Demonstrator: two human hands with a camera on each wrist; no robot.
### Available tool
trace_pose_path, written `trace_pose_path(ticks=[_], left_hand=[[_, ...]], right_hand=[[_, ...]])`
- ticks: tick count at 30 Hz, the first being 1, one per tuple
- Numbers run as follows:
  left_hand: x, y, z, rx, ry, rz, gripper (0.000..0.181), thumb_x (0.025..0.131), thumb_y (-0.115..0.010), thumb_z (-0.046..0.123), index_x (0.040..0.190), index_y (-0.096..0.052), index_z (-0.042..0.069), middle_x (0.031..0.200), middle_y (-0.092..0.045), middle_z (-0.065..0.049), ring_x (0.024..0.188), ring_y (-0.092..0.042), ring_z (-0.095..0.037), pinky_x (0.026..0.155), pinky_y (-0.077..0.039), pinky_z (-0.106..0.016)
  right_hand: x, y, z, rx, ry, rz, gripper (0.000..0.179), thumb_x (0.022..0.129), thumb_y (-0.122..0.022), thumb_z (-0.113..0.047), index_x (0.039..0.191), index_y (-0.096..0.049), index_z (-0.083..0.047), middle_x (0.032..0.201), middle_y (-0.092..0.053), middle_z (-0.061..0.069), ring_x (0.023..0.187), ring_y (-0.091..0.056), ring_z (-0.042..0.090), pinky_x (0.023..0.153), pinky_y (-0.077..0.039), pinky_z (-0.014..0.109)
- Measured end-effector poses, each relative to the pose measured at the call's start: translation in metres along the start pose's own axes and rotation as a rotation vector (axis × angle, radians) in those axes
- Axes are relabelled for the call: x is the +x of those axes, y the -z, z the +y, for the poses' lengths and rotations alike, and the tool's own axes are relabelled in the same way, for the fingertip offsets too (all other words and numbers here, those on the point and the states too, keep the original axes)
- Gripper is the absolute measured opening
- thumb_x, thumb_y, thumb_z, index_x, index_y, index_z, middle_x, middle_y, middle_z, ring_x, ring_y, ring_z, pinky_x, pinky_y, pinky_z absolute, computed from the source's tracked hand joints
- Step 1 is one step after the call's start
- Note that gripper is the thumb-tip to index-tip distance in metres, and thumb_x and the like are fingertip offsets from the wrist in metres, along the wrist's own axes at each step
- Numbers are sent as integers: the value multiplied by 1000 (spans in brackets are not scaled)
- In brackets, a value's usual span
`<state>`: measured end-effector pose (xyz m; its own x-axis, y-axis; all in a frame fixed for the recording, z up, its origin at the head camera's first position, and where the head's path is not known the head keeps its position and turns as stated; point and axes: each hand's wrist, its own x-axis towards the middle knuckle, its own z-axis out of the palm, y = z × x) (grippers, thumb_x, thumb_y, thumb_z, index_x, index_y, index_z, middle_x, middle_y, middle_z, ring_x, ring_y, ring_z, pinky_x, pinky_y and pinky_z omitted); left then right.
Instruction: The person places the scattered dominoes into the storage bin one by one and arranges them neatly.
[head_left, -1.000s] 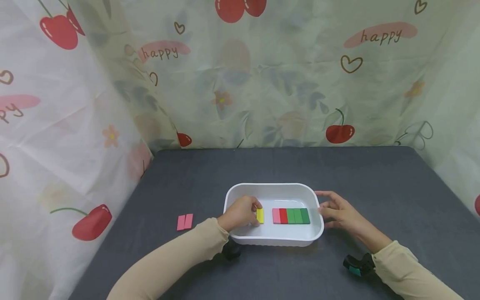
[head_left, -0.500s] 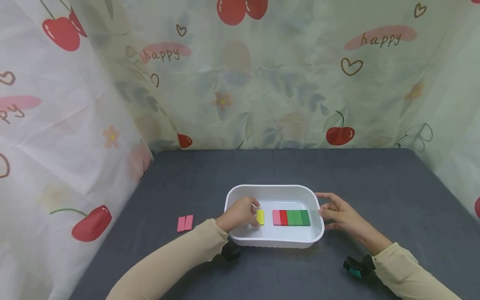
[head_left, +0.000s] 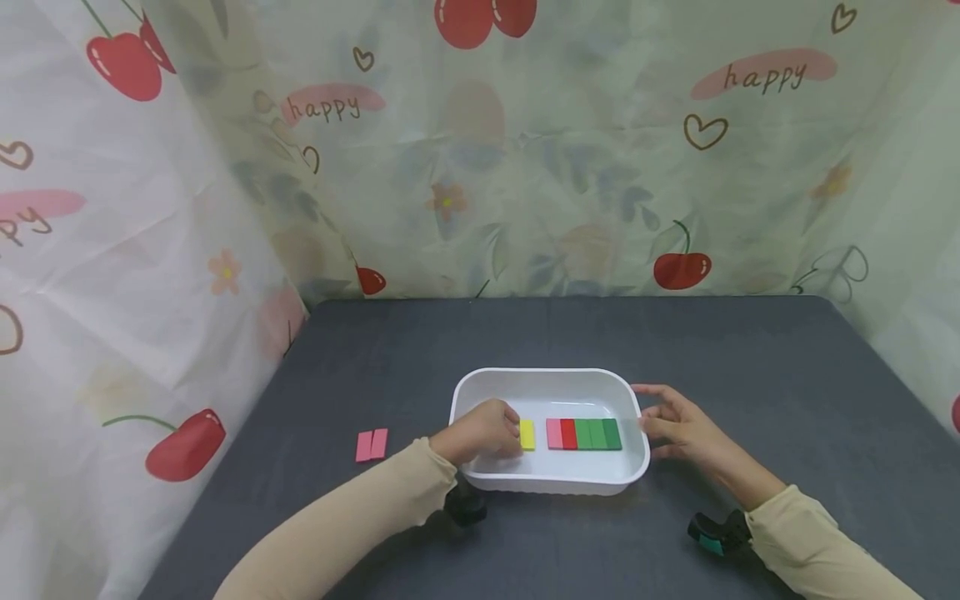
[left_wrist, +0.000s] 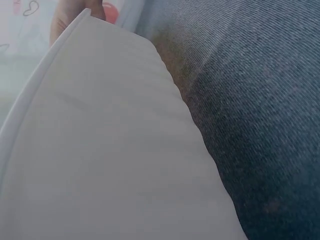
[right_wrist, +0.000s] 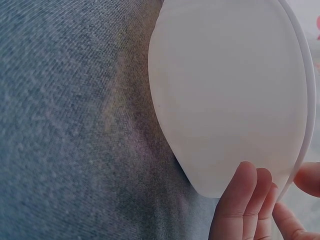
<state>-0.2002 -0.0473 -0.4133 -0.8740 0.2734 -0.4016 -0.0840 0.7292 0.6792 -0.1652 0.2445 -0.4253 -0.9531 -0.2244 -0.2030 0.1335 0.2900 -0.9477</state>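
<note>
A white tray [head_left: 555,482] stands on the dark table. Inside it, my left hand [head_left: 486,429] reaches over the left end, finger and thumb pinching a flat yellow tile [head_left: 528,435] whose left part they cover. To the right of it lies a row of a pink tile [head_left: 553,434], a red tile [head_left: 569,434] and green tiles [head_left: 597,434], side by side. My right hand [head_left: 678,425] holds the tray's right end. In the right wrist view, its fingers [right_wrist: 237,195] rest against the outer wall, with a fingertip at the rim. The left wrist view shows mainly the tray's outer wall [left_wrist: 115,125].
Two pink tiles [head_left: 372,445] lie close together on the table [head_left: 555,550], left of the tray. A patterned curtain [head_left: 487,167] hangs behind and at both sides. Black wrist devices [head_left: 717,533] sit under the sleeves.
My left hand and the yellow tile have shifted slightly right, so the gap to the coloured row is narrower. The right hand stays at the tray's end.
</note>
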Motion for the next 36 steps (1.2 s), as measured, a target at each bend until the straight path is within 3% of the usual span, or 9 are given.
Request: trace_pose_path(ticks=[10, 19, 31, 36], left_hand=[[4, -5, 2, -84, -13, -20, 37, 75, -74, -2, 110, -63, -2, 90, -65, -6, 82, -57, -18, 80, -50, -33], [8, -7, 2, -126, -38, -29, 40, 73, -71, -7, 113, -62, -5, 90, -66, -7, 79, -55, -16, 72, -49, -28], [9, -9, 6, -132, -7, -25, 42, 76, -71, -5, 117, -63, -3, 91, -64, -7, 83, -55, -19, 77, -50, -32], [8, -5, 4, -125, -25, -10, 41, 75, -72, -3, 115, -63, -2, 89, -64, -6, 81, -56, -18, 75, -50, -30]], right_hand=[[0, 1, 1, 6, 3, -5, 66, 95, -60, -16, 149, -25, -3, 105, -61, 16, 95, -62, 17, 76, -56, 44], [-2, -1, -2, -8, 1, -2, 66, 94, -61, -16, 148, -25, -3, 105, -61, 17, 98, -62, 22, 79, -56, 47], [-1, 0, -1, 0, 8, -5, 66, 94, -61, -15, 148, -25, -3, 104, -61, 15, 97, -62, 19, 78, -56, 46], [-2, 1, 0, -3, 19, -13, 65, 94, -60, -16, 148, -25, -2, 104, -61, 15, 95, -62, 16, 77, -56, 45]])
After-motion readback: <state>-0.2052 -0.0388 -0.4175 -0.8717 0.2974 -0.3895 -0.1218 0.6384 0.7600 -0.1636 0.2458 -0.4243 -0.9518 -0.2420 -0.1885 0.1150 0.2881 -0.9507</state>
